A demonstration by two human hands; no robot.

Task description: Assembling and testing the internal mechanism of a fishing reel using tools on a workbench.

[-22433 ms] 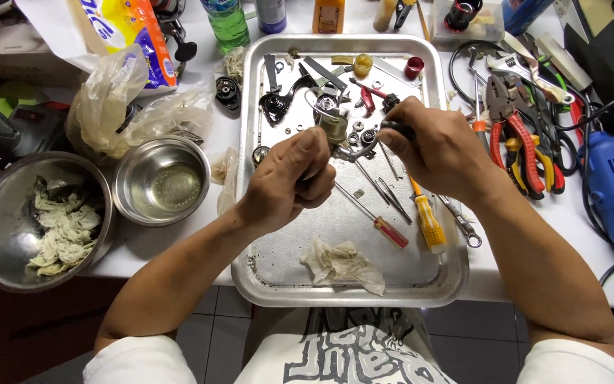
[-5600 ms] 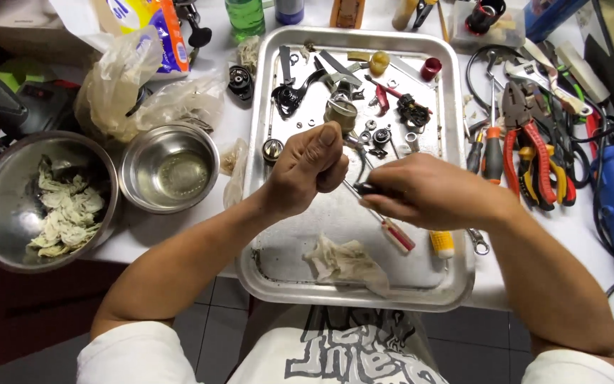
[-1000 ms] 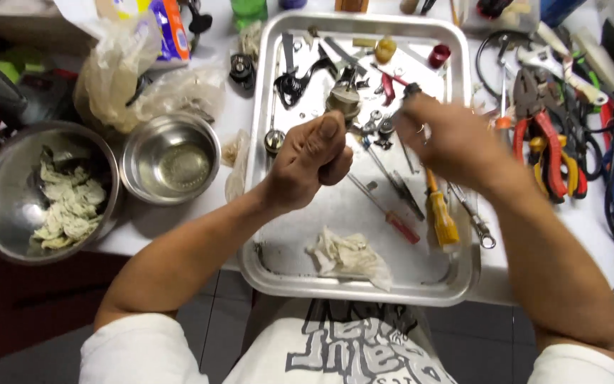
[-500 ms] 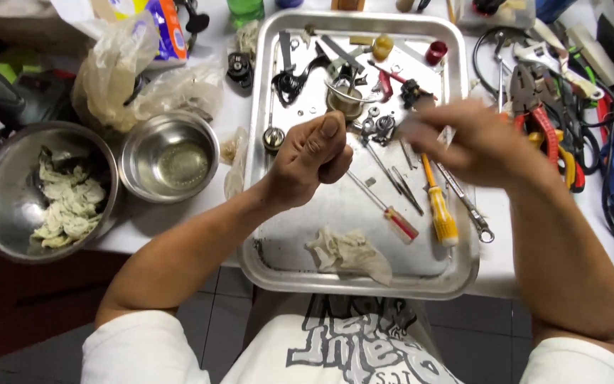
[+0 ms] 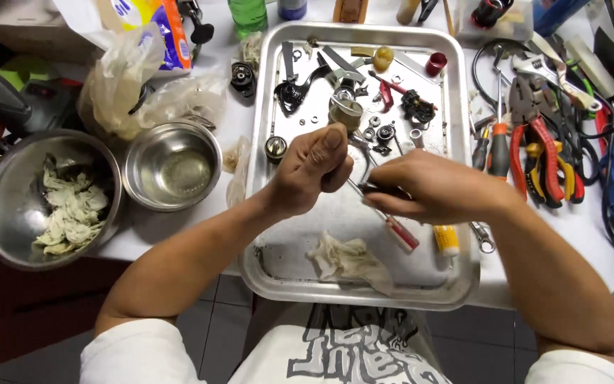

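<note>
While my left hand [image 5: 314, 167] stays out of it as a closed fist around a small part I cannot make out, over the metal tray [image 5: 456, 284], my right hand [image 5: 435, 192] pinches a dark-handled tool [image 5: 381, 190]. I judge a firm grip and a straight tool serve best here.

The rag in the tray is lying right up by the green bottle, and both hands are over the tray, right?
Not quite. The head view shows the rag at the tray's near edge, by the person's body, far from the green bottle. The rest holds: the left hand and right hand are both over the tray.
</note>
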